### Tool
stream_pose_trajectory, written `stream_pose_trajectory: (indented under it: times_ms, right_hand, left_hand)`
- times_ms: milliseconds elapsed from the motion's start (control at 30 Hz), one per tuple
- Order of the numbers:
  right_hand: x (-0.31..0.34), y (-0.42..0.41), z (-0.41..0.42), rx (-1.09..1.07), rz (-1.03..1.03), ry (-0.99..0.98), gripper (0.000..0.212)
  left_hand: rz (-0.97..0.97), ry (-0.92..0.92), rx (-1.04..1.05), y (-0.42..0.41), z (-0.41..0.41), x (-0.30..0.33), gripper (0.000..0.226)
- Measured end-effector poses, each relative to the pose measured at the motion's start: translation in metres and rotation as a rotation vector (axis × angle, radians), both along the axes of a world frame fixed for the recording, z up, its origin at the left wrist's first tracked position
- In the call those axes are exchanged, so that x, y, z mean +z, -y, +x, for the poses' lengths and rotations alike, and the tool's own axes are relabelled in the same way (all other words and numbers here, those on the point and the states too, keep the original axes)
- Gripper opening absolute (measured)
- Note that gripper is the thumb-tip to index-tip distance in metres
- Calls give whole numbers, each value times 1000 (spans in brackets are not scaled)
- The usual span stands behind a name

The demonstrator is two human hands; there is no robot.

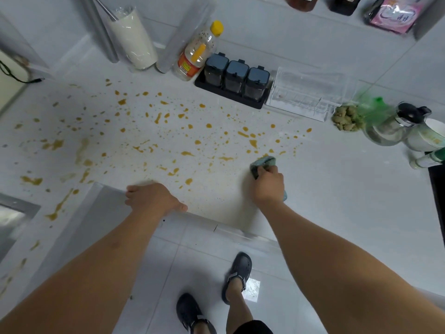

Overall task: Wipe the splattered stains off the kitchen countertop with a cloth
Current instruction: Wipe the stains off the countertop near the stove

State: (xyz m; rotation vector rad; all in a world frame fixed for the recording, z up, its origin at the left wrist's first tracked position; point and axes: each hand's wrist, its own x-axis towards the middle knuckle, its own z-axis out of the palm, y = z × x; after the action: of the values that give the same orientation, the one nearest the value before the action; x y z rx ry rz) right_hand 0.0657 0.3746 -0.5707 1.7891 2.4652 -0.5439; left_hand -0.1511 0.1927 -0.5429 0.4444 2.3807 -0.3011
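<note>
**Cloth at the edge of the spatter, most of the bench still stained**

Nearest the person, two dark shoes (237,276) stand on the tiled floor just below the bench's front edge, so the body is squared up to the work.

The left hand (154,198) rests on that front edge, on the near side of the stains, its fingers curled loosely over the lip and holding nothing. Judging by the straight forearm behind it, it serves as a prop to steady the reach across the bench (337,189).

The right hand (267,183) is just beyond the edge, at the right margin of the stains. Its fingers are clenched round a bunched blue-green cloth (262,163), knuckles up, wrist low, pressing the wad onto the surface. The cloth pokes out ahead of the fingers and touches the nearest yellow-brown stains (168,131). Bunching it likely gives a firm pad to scrub with.

Beyond and left of the cloth the stains spread as drops and streaks over a wide patch, some running down toward the sink side. Few look wiped, so the job seems barely begun.

Behind the stains, against the wall, stand a black tray with three dark jars (234,80), a yellow-capped bottle (197,53), a white tumbler (133,39) and a clear plastic box (305,95), well apart from the cloth and probably safe from its first strokes.
</note>
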Motion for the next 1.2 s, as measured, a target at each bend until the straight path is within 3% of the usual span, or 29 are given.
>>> stream_pose_trajectory:
  times_ms: [133,267,400,533,667,767,1000,1200]
  right_hand:
    - [0,34,-26,178,-82,-29,40]
    - [6,46,-22,245,-264,-77,63]
    - [11,46,-6,276,117,-81,73]
    - [2,47,-21,402,-137,28,72]
    - [-2,31,-33,414,-73,229,73]
    - [1,31,-47,320,-90,222,72]
    - [-5,60,-48,640,37,177,60]
    - [-11,-5,50,347,74,292,61]
  left_hand:
    - [12,-4,-3,0,0,0,145]
    - [4,-3,-1,0,0,-1,146]
    - [-1,14,17,-3,-2,-1,148]
    - [-1,22,12,-3,0,2,146]
    - [29,11,-4,0,2,4,140]
    - [58,-8,-26,5,4,3,138]
    - [60,-5,-21,5,2,4,137]
    - [49,-13,-24,4,1,2,137]
